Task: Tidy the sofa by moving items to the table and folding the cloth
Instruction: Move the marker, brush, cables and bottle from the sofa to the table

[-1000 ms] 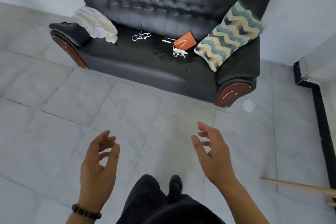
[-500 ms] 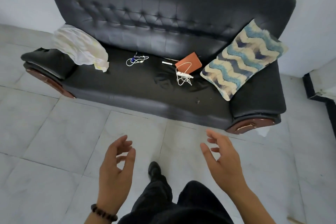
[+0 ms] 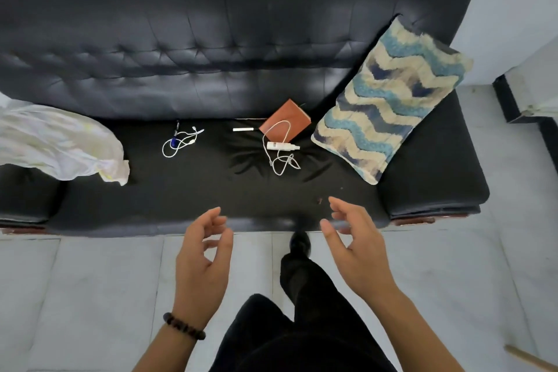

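Note:
A black leather sofa (image 3: 211, 48) fills the upper view. A crumpled white cloth (image 3: 57, 145) lies over its left armrest and seat. On the seat lie a white cable with a blue piece (image 3: 179, 142), a small white stick (image 3: 242, 129), an orange-brown wallet (image 3: 291, 116) and a white charger with a coiled cord (image 3: 280, 149). A blue and cream zigzag pillow (image 3: 392, 100) leans at the right end. My left hand (image 3: 202, 266) and my right hand (image 3: 356, 248) hover at the seat's front edge, fingers loosely curled, holding nothing.
Grey floor tiles (image 3: 90, 296) spread in front of the sofa. My dark-trousered legs and a black shoe (image 3: 300, 243) stand at the sofa's front. A wooden stick end (image 3: 531, 358) shows at the bottom right. A black skirting strip (image 3: 510, 103) runs along the right wall.
I have walked up to the sofa, so it now fills the view. Both hands have come forward to the seat's front edge, still holding nothing.

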Demonstrator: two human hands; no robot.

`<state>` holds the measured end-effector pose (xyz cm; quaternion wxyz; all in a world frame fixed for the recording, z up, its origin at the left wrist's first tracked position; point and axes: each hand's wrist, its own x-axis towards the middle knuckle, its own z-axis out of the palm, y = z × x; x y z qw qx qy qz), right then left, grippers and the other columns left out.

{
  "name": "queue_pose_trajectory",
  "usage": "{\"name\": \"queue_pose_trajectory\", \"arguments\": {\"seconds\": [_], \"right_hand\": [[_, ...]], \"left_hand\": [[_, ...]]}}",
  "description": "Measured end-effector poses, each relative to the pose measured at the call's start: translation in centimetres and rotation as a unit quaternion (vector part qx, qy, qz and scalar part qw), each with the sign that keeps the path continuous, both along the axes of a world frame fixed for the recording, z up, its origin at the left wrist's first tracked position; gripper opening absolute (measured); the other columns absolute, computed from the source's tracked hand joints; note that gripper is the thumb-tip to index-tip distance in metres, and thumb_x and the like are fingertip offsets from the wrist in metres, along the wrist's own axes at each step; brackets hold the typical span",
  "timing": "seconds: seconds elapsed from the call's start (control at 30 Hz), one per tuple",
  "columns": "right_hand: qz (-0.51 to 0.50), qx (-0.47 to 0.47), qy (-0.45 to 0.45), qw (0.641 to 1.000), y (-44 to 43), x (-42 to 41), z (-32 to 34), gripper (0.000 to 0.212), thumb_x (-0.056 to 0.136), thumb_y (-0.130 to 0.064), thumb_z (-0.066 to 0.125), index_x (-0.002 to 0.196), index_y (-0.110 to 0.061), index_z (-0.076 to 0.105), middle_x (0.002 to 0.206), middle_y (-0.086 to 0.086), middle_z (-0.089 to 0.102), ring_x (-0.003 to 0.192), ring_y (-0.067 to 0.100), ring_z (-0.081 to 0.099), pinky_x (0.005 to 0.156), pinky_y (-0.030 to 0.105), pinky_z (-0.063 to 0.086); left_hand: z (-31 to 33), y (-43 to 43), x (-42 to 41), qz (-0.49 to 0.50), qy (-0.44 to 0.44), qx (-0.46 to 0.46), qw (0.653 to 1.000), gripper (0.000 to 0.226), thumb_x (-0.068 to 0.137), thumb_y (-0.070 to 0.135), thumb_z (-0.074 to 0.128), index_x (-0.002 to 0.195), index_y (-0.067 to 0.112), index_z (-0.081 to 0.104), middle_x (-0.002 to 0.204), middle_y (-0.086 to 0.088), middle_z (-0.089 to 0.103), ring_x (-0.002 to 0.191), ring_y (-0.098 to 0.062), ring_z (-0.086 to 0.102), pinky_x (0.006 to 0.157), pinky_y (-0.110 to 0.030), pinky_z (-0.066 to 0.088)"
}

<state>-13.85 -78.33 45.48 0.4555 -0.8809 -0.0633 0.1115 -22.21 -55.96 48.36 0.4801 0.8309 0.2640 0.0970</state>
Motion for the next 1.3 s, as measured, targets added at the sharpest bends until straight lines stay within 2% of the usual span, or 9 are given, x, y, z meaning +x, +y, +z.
{"name": "queue_pose_trajectory", "arguments": {"seconds": [0.1,0.3,0.47,0.63,0.83,0.97,1.03,1.17,1.3], "right_hand": [[0.022,-0.011,0.021,0.999,1.7,6.2,-2.1,0.039,0.094,-0.028,0.062,0.132,-0.026,0.055,0.117,-0.019,0.054,0.11,0.0,0.056,0.085,0.009,0.045],[0.041,-0.041,0.073,0.996,5.4,16.0,-9.2,0.039,0.096,-0.028,0.059,0.134,-0.026,0.053,0.118,-0.016,0.053,0.11,0.0,0.055,0.089,0.026,0.051],[0.032,-0.065,0.093,0.993,9.1,22.8,-21.2,0.036,0.096,-0.029,0.058,0.132,-0.027,0.055,0.116,-0.015,0.053,0.106,0.004,0.056,0.085,0.032,0.053],[0.059,-0.126,0.071,0.988,11.7,28.5,-36.3,0.035,0.097,-0.026,0.056,0.132,-0.023,0.054,0.122,-0.005,0.054,0.105,0.012,0.058,0.087,0.033,0.051],[0.056,-0.207,0.057,0.975,13.5,34.5,-49.8,0.046,0.098,-0.027,0.053,0.142,-0.016,0.045,0.133,0.009,0.048,0.109,0.029,0.056,0.09,0.034,0.044],[0.056,-0.216,0.147,0.964,14.8,36.3,-54.9,0.065,0.1,-0.041,0.047,0.155,-0.018,0.022,0.145,0.014,0.037,0.122,0.03,0.054,0.1,0.043,0.045],[0.066,-0.252,0.171,0.95,14.6,36.9,-56.3,0.061,0.1,-0.046,0.045,0.153,-0.021,0.029,0.143,0.014,0.038,0.12,0.03,0.055,0.101,0.042,0.044],[0.112,-0.285,0.144,0.941,14.2,37.4,-56.4,0.045,0.095,-0.048,0.054,0.133,-0.024,0.057,0.125,0.013,0.05,0.111,0.032,0.058,0.097,0.04,0.047],[0.114,-0.245,0.107,0.957,13.9,35.3,-54.2,0.039,0.096,-0.045,0.056,0.119,-0.015,0.064,0.109,0.01,0.06,0.095,0.025,0.059,0.087,0.037,0.047]], "left_hand": [[-1.9,1.5,5.6,-0.002,0.02,-0.004,1.0,0.032,0.091,0.01,0.059,0.122,0.019,0.055,0.11,0.011,0.063,0.098,0.003,0.058,0.077,-0.005,0.045],[-9.2,4.8,15.6,-0.012,0.085,-0.051,0.995,0.03,0.092,0.013,0.058,0.121,0.022,0.055,0.112,0.009,0.061,0.1,0.001,0.058,0.082,-0.008,0.044],[-21.9,7.5,23.6,-0.015,0.139,-0.082,0.987,0.028,0.093,0.018,0.057,0.119,0.03,0.053,0.115,0.01,0.057,0.103,0.001,0.056,0.087,-0.018,0.048],[-38.5,9.1,29.4,-0.048,0.177,-0.053,0.982,0.032,0.092,0.023,0.06,0.124,0.022,0.055,0.119,0.007,0.05,0.105,0.001,0.053,0.09,-0.031,0.051],[-53.3,9.3,33.9,-0.083,0.275,0.011,0.958,0.069,0.084,0.057,0.06,0.137,0.016,0.044,0.135,-0.002,0.046,0.123,-0.021,0.047,0.101,-0.043,0.043],[-56.3,7.7,35.7,-0.081,0.354,0.097,0.927,0.089,0.06,0.088,0.052,0.13,0.033,0.05,0.133,0.001,0.04,0.123,-0.024,0.035,0.102,-0.042,0.03],[-57.2,6.8,36.0,-0.056,0.366,0.116,0.922,0.078,0.059,0.088,0.053,0.122,0.042,0.056,0.127,0.002,0.039,0.118,-0.024,0.035,0.095,-0.04,0.029],[-57.8,6.6,36.0,-0.013,0.353,0.132,0.926,0.038,0.083,0.066,0.054,0.107,0.041,0.068,0.118,0.007,0.05,0.11,-0.022,0.039,0.082,-0.033,0.023],[-56.3,8.4,34.5,0.057,0.235,-0.03,0.97,0.018,0.089,0.041,0.063,0.092,0.024,0.069,0.085,0.004,0.069,0.086,-0.018,0.064,0.079,-0.036,0.05]]}}
